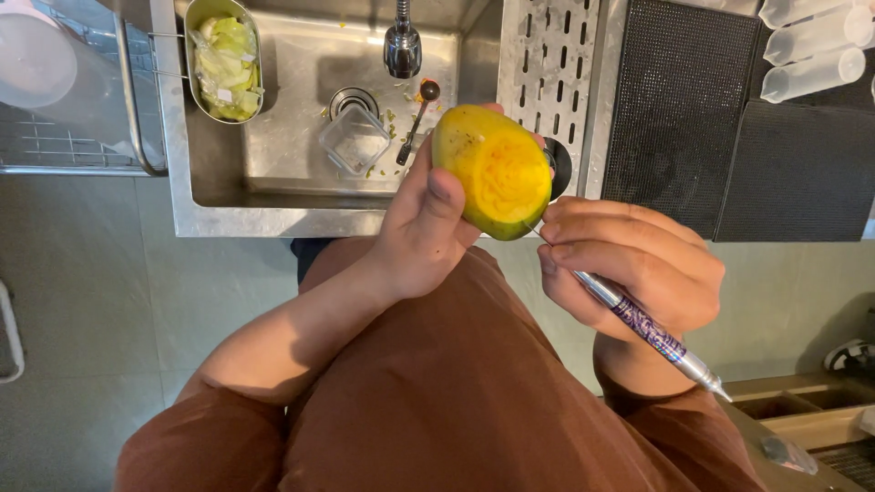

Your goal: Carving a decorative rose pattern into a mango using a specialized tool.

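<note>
Left hand (428, 228): closed round a yellow-green mango (492, 173) with a flower pattern cut into its peeled face, held up in front of the steel sink (273, 196). Right hand (629, 264): fingers closed on a slim carving knife (652, 333) with a patterned handle, thin blade tip touching the mango's lower right edge. In the sink: metal strainer basket (223, 59) of peelings, small clear container (355, 137), spoon (419, 114).

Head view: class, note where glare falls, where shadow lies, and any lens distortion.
Head view: glare brightens the steel sink floor near the tap; soft shadow under the left hand on the brown clothing; wide-angle bending tilts the counter edges; carved mango sharp.
</note>
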